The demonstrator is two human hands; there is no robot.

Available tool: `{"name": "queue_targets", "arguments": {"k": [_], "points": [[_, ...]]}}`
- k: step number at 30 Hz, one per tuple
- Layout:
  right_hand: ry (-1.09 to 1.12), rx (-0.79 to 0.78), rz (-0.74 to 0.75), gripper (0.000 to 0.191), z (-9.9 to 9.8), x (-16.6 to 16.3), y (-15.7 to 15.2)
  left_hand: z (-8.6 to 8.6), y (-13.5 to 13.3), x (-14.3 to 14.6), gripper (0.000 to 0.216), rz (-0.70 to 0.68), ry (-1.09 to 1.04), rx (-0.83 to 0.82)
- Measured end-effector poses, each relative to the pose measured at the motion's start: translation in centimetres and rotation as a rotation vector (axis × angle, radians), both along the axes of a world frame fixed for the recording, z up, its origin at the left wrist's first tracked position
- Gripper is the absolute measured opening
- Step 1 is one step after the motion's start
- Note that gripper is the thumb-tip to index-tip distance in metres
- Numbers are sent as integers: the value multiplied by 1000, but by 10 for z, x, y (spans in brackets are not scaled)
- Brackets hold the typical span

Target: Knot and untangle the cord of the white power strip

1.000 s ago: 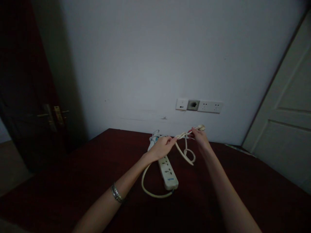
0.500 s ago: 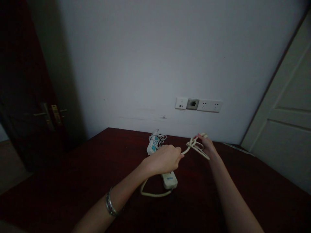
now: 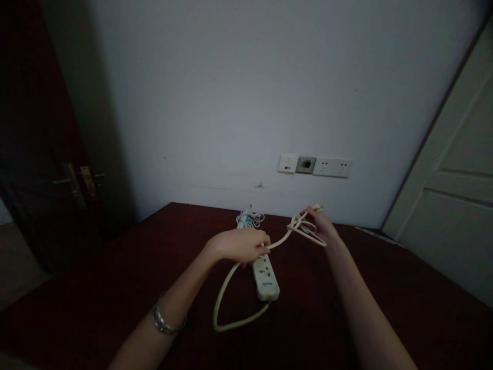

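Note:
My left hand (image 3: 246, 245) is closed on a cream power cord (image 3: 221, 303) above a power strip (image 3: 266, 280). From the strip's near end the cord loops left and up into that hand, then runs right to a loose tangle of loops (image 3: 302, 226). Holding the cord there, near what looks like its plug (image 3: 318, 207), is my right hand (image 3: 321, 225), fingers closed. The strip lies lengthwise on the dark red table, its far end hidden behind my left hand. A silver bracelet (image 3: 164, 321) circles my left wrist.
A second, white power strip (image 3: 243, 220) with a thin bundled grey cord (image 3: 254, 218) lies farther back. On the wall above the table (image 3: 154, 246) are socket plates (image 3: 332, 167). A dark door with a handle (image 3: 77, 181) stands left, a pale panelled door (image 3: 454, 205) right.
My left hand has moved left along the cord, widening the loop beside the power strip and uncovering more of its sockets. My right hand and the tangle have shifted slightly left and up.

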State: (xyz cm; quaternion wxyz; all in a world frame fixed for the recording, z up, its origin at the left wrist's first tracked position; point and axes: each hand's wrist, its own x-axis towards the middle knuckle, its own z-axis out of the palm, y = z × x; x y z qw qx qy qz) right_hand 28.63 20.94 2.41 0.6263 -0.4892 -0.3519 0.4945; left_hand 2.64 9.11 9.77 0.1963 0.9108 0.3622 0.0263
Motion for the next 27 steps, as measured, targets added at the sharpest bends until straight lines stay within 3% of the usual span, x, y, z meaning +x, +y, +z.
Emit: {"name": "queue_targets", "arguments": {"k": [3, 7, 11, 20, 25, 27], "points": [[-8, 71, -7, 24, 17, -16, -9, 4, 18, -14, 42, 5, -182, -253], [-121, 247, -17, 33, 39, -39, -29, -4, 34, -8, 56, 201, -541, -329], [-289, 455, -35, 46, 52, -54, -47, -13, 34, 9, 52, 149, -721, -473], [-636, 708, -192, 43, 64, -70, -72, -28, 36, 21, 43, 162, -800, -370], [-870, 861, -230, 38, 68, -77, -83, -30, 31, 31, 34, 240, -825, -93], [-858, 888, -255, 37, 68, -77, -83, -30, 31, 34, 36, 218, -888, -159]]}}
